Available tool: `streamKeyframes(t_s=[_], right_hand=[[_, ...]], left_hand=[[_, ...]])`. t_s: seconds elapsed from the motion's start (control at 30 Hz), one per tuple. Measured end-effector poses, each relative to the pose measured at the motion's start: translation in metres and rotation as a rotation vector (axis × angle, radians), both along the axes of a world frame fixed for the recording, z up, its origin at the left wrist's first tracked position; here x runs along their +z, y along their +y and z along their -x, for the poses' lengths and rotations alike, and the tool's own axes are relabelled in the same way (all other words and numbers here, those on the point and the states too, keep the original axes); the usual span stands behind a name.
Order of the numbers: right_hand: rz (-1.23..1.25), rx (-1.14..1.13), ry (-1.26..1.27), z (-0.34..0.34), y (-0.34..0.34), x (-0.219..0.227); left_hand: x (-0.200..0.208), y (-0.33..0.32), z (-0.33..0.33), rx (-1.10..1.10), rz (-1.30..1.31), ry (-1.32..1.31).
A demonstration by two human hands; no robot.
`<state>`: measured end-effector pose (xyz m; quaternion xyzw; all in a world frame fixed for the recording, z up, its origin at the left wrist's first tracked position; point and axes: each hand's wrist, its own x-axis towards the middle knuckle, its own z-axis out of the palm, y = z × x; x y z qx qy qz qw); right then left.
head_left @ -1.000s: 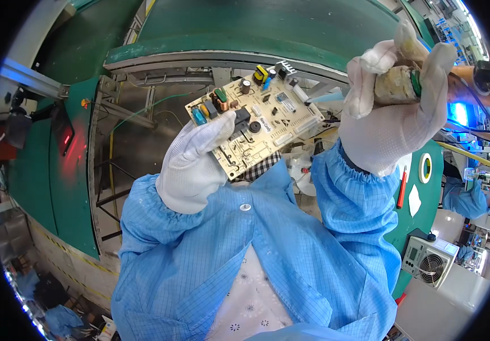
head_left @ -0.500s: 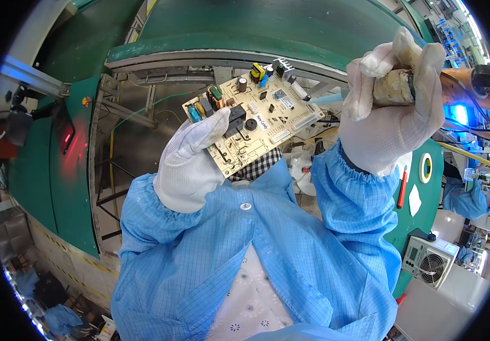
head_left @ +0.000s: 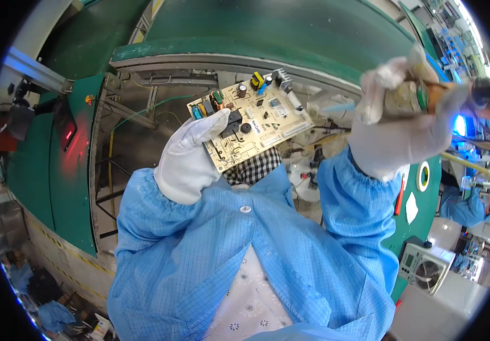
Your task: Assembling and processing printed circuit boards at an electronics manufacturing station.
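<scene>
My left hand point(head_left: 191, 153), in a white glove, grips the left edge of a cream printed circuit board point(head_left: 282, 128), thumb on top next to a black relay point(head_left: 231, 124). The board is tilted, component side up, with capacitors, a small yellow transformer point(head_left: 257, 79) and a finned heat sink point(head_left: 282, 78) along its far edge. Up at the right, my gloved right hand point(head_left: 390, 142) is closed round a thick cylindrical tool point(head_left: 402, 100) wrapped in worn pale tape with a green band. The tool's far end and the fingers there are blurred; its exact kind cannot be told.
A green conveyor belt point(head_left: 256, 28) in a metal frame runs across the far side. At left stands a green tabletop point(head_left: 74, 187). On the right green table are a tape roll point(head_left: 423, 176), a red pen-like thing point(head_left: 399, 196) and a boxy unit with a fan point(head_left: 425, 267).
My right hand has moved slightly right and down with the tape-wrapped tool, its fingers shifting on it. The board has tipped slightly in my left hand, its right end lower.
</scene>
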<state>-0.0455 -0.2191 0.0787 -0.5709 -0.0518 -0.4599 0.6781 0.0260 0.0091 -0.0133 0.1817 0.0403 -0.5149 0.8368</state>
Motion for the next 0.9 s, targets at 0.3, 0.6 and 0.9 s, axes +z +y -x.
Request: streamKeyframes(t_s=[0.3, 0.6, 0.9], right_hand=[[-0.394, 0.399, 0.02, 0.042, -0.049, -0.019], [-0.702, 0.198, 0.537, 0.056, -0.109, -0.049], [-0.252, -0.037, 0.891, 0.061, -0.125, -0.042]], left_hand=[[0.005, 0.042, -0.141, 0.468, -0.079, -0.386], [-0.048, 0.165, -0.383, 0.996, -0.899, -1.056], [-0.044, 0.212, -0.421, 0.738, -2.168, -1.129]])
